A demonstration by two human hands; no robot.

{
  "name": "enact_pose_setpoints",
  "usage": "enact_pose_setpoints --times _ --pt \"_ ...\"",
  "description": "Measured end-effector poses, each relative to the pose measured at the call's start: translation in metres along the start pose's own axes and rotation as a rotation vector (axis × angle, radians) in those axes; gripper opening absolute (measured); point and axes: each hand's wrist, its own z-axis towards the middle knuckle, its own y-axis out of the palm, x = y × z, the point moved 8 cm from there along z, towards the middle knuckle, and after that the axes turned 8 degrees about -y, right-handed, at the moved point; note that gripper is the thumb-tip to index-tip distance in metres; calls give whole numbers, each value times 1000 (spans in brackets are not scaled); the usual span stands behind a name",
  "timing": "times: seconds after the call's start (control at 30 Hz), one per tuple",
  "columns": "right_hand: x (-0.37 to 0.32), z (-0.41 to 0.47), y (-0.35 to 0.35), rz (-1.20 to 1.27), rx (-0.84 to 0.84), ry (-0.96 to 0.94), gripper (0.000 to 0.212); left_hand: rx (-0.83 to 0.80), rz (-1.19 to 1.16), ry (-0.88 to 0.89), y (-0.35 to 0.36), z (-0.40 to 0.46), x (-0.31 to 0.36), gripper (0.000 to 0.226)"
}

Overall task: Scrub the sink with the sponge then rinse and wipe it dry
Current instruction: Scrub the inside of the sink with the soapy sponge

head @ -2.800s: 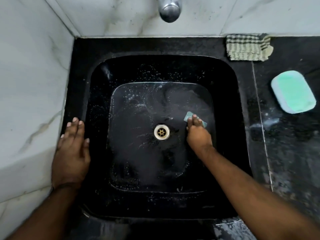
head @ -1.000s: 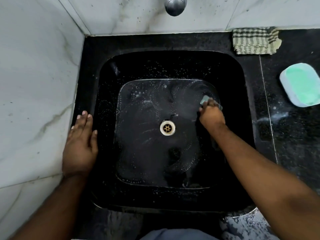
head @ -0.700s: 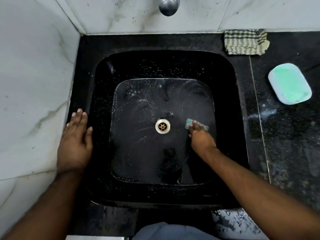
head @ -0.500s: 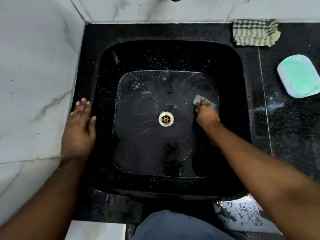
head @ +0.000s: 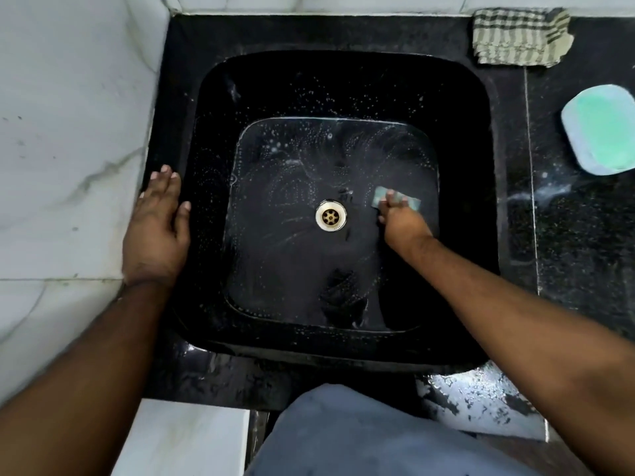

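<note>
A black square sink (head: 460, 108) is set in a black counter, its bottom wet and streaked with foam around a brass drain (head: 330, 215). My right hand (head: 402, 223) presses a small green sponge (head: 410, 202) flat on the sink bottom, just right of the drain; my fingers cover most of it. My left hand (head: 156, 228) lies flat on the sink's left rim, fingers apart, holding nothing. A folded checked cloth (head: 520, 36) sits on the counter behind the sink at the right.
A green soap bar in a pale dish (head: 604, 130) rests on the counter at the right edge. White marble walls close the left and back sides. The counter's front right corner (head: 481, 403) is wet. My trouser leg shows at the bottom.
My right hand has kept sliding the sponge back and forth on the sink bottom right of the drain. The view has tilted down, so the tap has left the frame. My left hand stays on the rim.
</note>
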Motion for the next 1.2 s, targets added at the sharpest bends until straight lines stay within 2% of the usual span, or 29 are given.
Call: enact_pose_setpoints --times 0.13,0.23,0.3,0.37,0.47,0.53,0.63,0.67,0.73,0.8,0.9,0.97,1.03,1.13,1.2 --pt "-65 -36 34 -32 -223 -166 52 3 16 -2 0 -2 -3 49" --pt "-46 -71 22 -75 -152 -146 52 18 -8 1 -2 -3 -1 48" --pt "-19 -50 -4 -110 -112 0 50 28 -4 -4 -3 -3 -1 48" --pt "-13 -20 -21 -104 -80 45 49 22 -3 4 -2 -2 0 48" --pt "-60 -5 -20 -102 -116 -61 52 16 1 7 -2 -3 -1 49" --pt "-89 -27 1 -112 -188 -121 52 16 5 18 -2 -4 -1 49" --pt "-90 -71 14 -171 -209 -229 46 16 11 21 -1 -1 0 49" --pt "-74 -71 9 -202 -205 -203 47 15 12 19 -1 -1 1 49" --pt "-18 -56 -3 -65 -159 61 54 15 18 19 -1 -3 2 49" --pt "17 -35 -12 -1 -148 186 47 11 31 24 -2 -2 0 49" --pt "-3 -24 -20 95 -164 185 51 -1 36 22 -1 -3 -1 49" --pt "-36 -38 -11 62 -250 103 64 3 35 14 -2 -4 -2 49" --pt "-55 -69 15 21 -367 20 67 11 24 18 -2 -3 1 49" --pt "-31 -105 38 55 -427 89 74 17 16 19 -1 -3 2 49" --pt "-11 -92 35 68 -443 151 74 16 16 20 -1 -1 2 49"
